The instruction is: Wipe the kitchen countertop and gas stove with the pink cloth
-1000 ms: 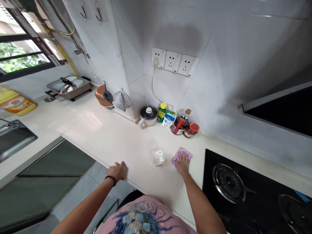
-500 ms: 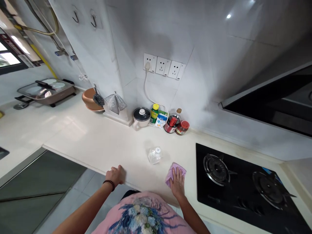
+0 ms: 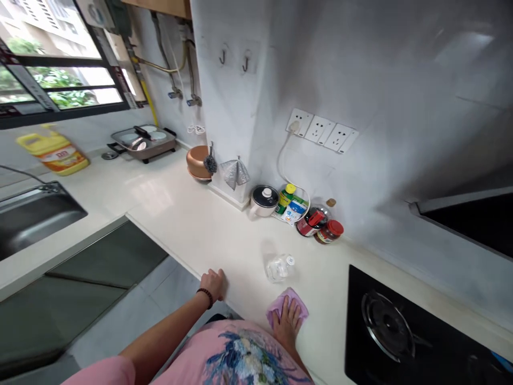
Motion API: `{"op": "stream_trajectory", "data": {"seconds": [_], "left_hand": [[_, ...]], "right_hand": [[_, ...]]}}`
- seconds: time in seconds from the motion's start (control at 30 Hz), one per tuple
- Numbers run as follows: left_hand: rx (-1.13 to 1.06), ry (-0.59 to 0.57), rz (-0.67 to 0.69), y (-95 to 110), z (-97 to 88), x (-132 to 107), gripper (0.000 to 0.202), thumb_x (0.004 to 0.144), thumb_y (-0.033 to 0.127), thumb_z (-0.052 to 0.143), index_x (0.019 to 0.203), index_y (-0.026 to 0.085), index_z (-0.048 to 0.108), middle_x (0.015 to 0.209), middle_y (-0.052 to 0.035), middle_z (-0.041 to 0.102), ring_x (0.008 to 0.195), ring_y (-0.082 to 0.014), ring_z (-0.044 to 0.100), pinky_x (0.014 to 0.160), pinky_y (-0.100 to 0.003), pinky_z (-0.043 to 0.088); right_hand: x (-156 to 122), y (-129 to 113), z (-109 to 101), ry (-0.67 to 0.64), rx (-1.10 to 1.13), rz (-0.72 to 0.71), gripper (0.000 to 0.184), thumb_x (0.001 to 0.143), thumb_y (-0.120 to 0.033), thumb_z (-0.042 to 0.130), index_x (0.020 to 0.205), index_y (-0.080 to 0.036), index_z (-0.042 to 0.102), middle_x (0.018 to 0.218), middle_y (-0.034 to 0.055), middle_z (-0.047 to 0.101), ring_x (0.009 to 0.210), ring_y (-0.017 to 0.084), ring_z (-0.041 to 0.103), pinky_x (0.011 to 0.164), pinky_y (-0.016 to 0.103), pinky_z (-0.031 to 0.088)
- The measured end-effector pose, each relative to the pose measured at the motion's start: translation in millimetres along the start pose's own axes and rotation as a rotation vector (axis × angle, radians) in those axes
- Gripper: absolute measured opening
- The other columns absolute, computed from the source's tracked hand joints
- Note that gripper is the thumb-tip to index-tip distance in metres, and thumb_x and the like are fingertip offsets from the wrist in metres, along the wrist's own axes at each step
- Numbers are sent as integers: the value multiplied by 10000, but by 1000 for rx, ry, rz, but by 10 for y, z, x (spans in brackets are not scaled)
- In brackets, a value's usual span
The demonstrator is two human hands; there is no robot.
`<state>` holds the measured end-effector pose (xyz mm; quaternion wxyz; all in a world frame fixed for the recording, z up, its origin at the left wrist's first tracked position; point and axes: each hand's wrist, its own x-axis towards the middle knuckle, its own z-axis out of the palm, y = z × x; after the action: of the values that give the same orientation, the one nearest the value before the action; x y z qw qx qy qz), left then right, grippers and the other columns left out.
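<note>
My right hand (image 3: 287, 322) lies with fingers spread on a pink-purple cloth (image 3: 292, 297), pressing it against the white countertop (image 3: 192, 224). A clear plastic bottle (image 3: 279, 267) with a white cap stands just beyond the cloth, not touched by either hand. My left hand (image 3: 213, 283), with a dark beaded bracelet at the wrist, rests at the counter's front edge. Its fingers look curled in, with nothing visible in them.
On the right is a black gas stove (image 3: 385, 326). Along the wall stand a small lidded pot (image 3: 264, 200), a green bottle (image 3: 285, 199), and a red-lidded jar (image 3: 329, 231). Farther left are a copper-coloured pot (image 3: 199, 162), an electric pan (image 3: 144, 143), a yellow jug (image 3: 56, 152) and a sink (image 3: 40, 214).
The view has turned left, bringing the window, yellow jug and sink into sight. My right hand and the cloth have slid left and toward me, away from the stove. My left hand stays at the edge.
</note>
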<state>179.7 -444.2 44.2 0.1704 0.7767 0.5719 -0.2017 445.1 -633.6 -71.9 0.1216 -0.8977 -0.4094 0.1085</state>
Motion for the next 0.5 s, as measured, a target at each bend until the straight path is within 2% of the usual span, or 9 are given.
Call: {"op": "stream_trajectory", "data": {"seconds": [0.17, 0.23, 0.33, 0.4, 0.5], "left_hand": [[-21, -3, 23, -45, 29, -9, 824, 657, 365, 844, 1367, 140, 493, 1288, -279, 612, 1062, -383, 681, 895, -457, 476], [-26, -4, 37, -52, 40, -9, 817, 678, 360, 836, 1378, 125, 485, 1292, -289, 600, 1085, -396, 670, 912, -468, 469], [-39, -5, 50, -44, 53, 0, 817, 687, 354, 845, 1381, 118, 485, 1299, -299, 590, 1112, -402, 655, 930, -472, 460], [-49, -2, 46, -31, 62, 9, 823, 681, 360, 857, 1379, 129, 487, 1304, -295, 592, 1107, -394, 653, 933, -475, 459], [-67, 8, 27, -22, 79, 21, 840, 667, 372, 876, 1375, 145, 483, 1312, -290, 596, 1093, -380, 654, 930, -473, 464]], "right_hand": [[31, -3, -227, -31, 82, -8, 805, 922, -586, 410, 1613, -181, 328, 1711, 199, 265, 1596, 436, 166, 1232, 700, 231], [93, -78, -378, 17, 162, -18, 896, 888, -625, 496, 1621, -163, 265, 1704, 223, 263, 1587, 429, 198, 1247, 661, 253], [277, -301, -616, 141, 344, -80, 1073, 840, -701, 578, 1646, -172, 108, 1738, 193, 170, 1600, 385, 164, 1297, 561, 231], [442, -505, -738, 179, 468, -102, 1142, 816, -738, 602, 1649, -181, 54, 1750, 171, 128, 1607, 359, 157, 1311, 506, 226], [685, -806, -814, 178, 614, -25, 1239, 748, -766, 662, 1640, -175, 38, 1704, 188, 275, 1548, 336, 340, 1275, 469, 324]]}}
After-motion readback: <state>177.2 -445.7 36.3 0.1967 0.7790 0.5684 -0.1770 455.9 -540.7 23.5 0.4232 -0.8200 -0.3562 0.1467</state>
